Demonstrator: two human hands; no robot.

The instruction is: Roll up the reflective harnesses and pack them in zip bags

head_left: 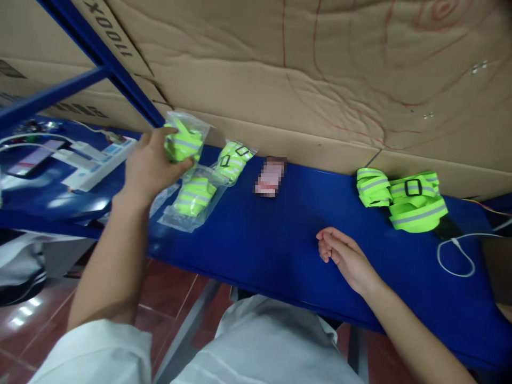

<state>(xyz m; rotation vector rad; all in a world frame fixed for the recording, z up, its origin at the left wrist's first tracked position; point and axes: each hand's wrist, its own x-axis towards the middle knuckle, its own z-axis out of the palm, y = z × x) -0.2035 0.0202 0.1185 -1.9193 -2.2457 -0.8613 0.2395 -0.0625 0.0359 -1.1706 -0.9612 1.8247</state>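
My left hand grips a clear plastic bag with a folded neon-yellow reflective strap inside, held above the left part of the blue table. Just below it lies a second bagged reflective strap. Another bagged strap, with black buckles showing, rests against the cardboard at the back. Over the middle right of the table, my right hand has its fingers curled in, and nothing shows in them. Beyond it, at the back right, sit a rolled reflective strap and a looped one with a black buckle, both unbagged.
A pixelated phone-shaped object lies at mid-table. On the left, a white power strip with plugged-in cables sits near a phone and a blue frame post. A white cable loops at the right. Cardboard walls the back.
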